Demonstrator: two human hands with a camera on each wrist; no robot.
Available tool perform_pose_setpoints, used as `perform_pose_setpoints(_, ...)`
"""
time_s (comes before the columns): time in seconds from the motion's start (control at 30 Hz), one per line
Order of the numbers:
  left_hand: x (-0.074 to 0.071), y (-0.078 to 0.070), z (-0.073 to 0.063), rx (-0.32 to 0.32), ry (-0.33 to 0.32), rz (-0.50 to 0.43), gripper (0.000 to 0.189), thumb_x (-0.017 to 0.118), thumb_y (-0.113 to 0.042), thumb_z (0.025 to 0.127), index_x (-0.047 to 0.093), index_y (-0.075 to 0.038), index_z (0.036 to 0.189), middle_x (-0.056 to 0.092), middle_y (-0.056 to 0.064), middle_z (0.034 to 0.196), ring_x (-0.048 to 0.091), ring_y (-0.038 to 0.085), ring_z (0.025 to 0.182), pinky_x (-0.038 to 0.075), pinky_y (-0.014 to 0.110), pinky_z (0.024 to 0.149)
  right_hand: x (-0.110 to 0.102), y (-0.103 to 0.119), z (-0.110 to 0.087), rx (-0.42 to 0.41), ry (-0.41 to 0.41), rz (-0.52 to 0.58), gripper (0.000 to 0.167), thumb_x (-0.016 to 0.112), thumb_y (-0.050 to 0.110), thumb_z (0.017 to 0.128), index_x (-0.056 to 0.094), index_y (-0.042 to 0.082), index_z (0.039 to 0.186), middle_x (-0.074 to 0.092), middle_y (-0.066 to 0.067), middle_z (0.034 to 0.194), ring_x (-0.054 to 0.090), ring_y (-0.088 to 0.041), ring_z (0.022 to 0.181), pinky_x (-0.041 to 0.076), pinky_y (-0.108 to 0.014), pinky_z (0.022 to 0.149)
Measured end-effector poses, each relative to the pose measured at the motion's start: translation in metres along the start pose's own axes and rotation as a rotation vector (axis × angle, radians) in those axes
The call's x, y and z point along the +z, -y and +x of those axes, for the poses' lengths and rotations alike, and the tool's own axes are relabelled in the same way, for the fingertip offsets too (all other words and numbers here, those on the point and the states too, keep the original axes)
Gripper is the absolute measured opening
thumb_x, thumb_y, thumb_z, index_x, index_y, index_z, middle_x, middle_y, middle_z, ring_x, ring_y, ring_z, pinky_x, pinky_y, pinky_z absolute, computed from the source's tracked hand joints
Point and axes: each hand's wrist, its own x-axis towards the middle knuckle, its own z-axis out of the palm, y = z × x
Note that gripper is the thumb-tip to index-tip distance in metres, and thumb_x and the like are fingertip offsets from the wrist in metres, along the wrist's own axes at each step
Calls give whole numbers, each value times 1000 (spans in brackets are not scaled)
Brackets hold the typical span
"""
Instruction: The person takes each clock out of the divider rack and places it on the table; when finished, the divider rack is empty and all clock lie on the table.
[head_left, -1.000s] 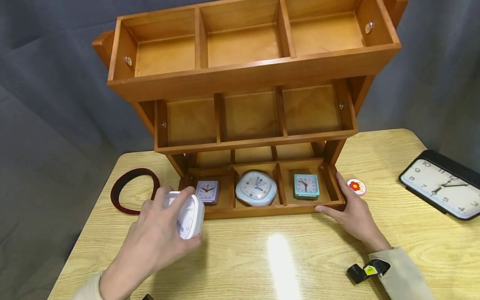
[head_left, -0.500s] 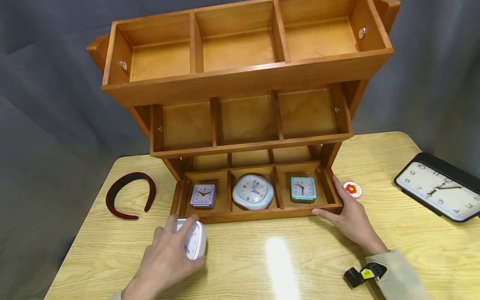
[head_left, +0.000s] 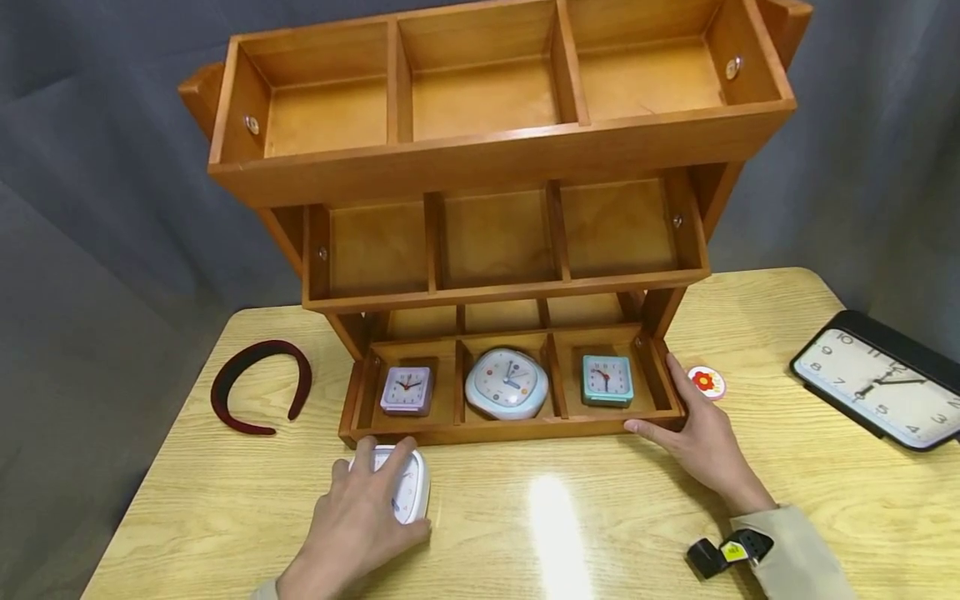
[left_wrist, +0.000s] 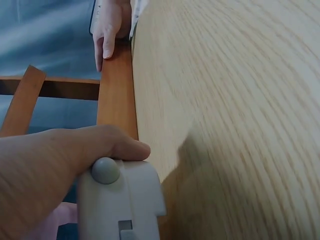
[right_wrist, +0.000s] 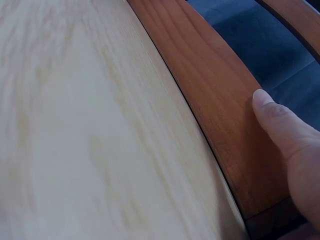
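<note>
My left hand [head_left: 352, 517] grips a white clock [head_left: 410, 487] from above, just in front of the bottom tier's left end. In the left wrist view my thumb lies over the clock's edge, by a round grey knob [left_wrist: 105, 171]. My right hand [head_left: 705, 437] holds the front right corner of the three-tiered wooden shelf [head_left: 480, 430], thumb on the front board and fingers along the side. The bottom tier holds a purple square clock [head_left: 406, 390] at left, a pale blue rounded clock [head_left: 507, 383] in the middle and a teal square clock [head_left: 607, 380] at right.
A dark red headband [head_left: 225, 387] lies left of the shelf. On the right are a round flower-patterned piece [head_left: 706, 382] and a large black-framed clock [head_left: 885, 387]. The upper tiers rise above my hands. A grey cloth [head_left: 112, 208] hangs behind the table [head_left: 480, 517].
My left hand has brought the white clock down and a little right, from beside the purple clock to the table in front of the shelf. The right hand stays at the corner.
</note>
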Motion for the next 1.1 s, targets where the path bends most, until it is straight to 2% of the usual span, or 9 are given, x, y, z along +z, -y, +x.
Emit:
perform_pose_setpoints(0.27, 3, 1, 4, 26, 6, 34, 90, 83, -46, 56, 50, -27, 138, 46, 22, 132, 54, 41, 96, 48, 42, 47, -3, 2, 0, 16, 6, 2, 108, 81, 36, 77, 10, 14, 156, 38, -31, 147, 51, -52, 120, 43, -61, 93)
perform_pose_setpoints(0.67, 5, 2, 7, 7, 43, 46, 92, 82, -48, 57, 47, -27, 140, 43, 23, 134, 52, 41, 97, 47, 40, 45, -2, 0, 0, 2, 4, 9, 108, 81, 34, 77, 10, 14, 156, 36, -30, 149, 51, -52, 120, 44, -61, 92)
perform_pose_setpoints(1.1, 6, 4, 6, -3, 71, 40, 92, 81, -50, 60, 45, -28, 142, 41, 24, 137, 51, 40, 97, 46, 38, 44, -1, 1, 0, 23, 19, 16, 109, 81, 36, 76, 10, 17, 156, 36, -28, 150, 48, -52, 123, 42, -61, 94)
